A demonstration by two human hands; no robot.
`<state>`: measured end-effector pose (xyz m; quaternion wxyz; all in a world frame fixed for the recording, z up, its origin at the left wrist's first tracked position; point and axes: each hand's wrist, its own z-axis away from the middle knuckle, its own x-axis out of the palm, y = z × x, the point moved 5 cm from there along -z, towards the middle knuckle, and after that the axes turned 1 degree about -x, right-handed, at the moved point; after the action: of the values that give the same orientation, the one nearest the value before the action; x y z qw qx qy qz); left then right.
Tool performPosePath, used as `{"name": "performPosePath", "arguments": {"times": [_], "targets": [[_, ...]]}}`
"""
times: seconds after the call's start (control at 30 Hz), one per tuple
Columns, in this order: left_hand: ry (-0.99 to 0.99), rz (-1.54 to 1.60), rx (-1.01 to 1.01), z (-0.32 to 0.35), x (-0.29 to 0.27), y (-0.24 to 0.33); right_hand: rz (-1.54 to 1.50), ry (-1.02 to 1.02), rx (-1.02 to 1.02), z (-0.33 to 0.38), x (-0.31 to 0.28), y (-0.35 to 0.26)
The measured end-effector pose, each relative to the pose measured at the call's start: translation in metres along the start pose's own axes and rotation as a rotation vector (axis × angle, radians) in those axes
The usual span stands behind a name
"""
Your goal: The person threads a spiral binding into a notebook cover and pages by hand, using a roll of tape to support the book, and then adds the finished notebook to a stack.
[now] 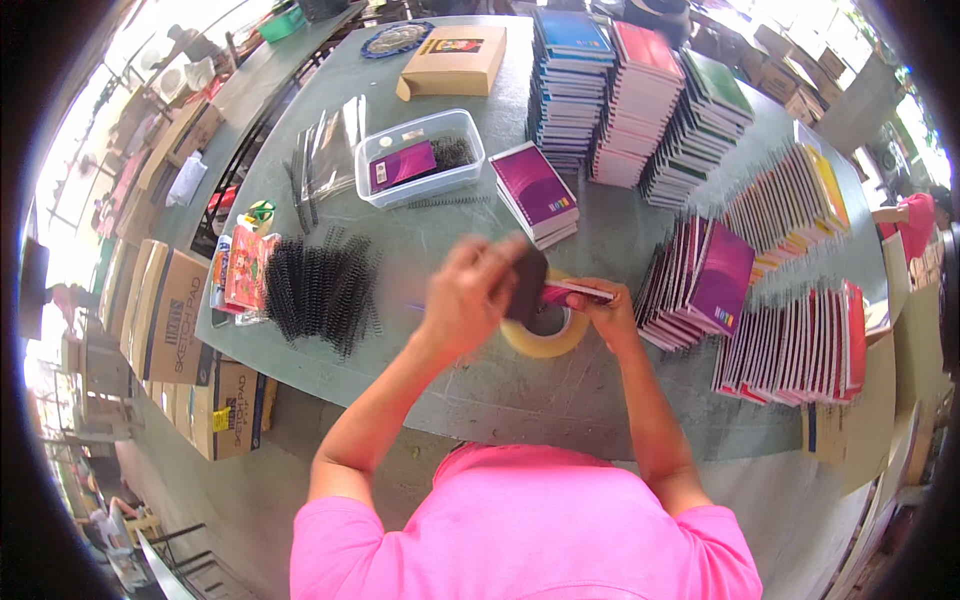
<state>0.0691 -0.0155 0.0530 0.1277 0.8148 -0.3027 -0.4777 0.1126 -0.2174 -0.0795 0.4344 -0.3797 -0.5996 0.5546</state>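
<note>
My right hand [611,316] grips a small notebook [577,292] by its edge, thumb on top, with a purple-pink side showing. A dark cover or board [528,286] stands up at the notebook's left end. My left hand [470,297] is at that dark piece, its fingers smeared by motion, so their hold is unclear. Under both hands lies a wide roll of clear yellowish tape [533,344]. Just beyond is a short stack of purple spiral notebooks [537,190]. To the left lies a pile of black spiral binding coils [318,290].
Tall stacks of blue [570,90], red [632,105] and green notebooks [700,130] stand at the back. Rows of purple [695,280], yellow [790,212] and red notebooks [790,345] line the right. A clear plastic tub [420,190] and a cardboard box [455,62] sit farther back.
</note>
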Motion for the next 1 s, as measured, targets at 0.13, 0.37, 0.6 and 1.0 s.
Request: {"name": "performPosePath", "arguments": {"times": [0.13,0.37,0.6,1.0], "targets": [[-0.119,0.086,0.087,0.025,0.024,-0.022,0.080,0.015,0.041,0.004,0.002,0.004],[-0.473,0.221,0.058,0.093,0.068,0.002,0.593,0.077,-0.303,0.003,0.020,-0.062],[-0.006,-0.098,0.279,0.042,0.023,0.014,1.289,0.077,-0.441,0.014,0.060,-0.087],[-0.264,0.120,0.057,0.026,0.025,-0.039,1.310,0.159,-0.467,0.006,0.082,-0.067]]}}
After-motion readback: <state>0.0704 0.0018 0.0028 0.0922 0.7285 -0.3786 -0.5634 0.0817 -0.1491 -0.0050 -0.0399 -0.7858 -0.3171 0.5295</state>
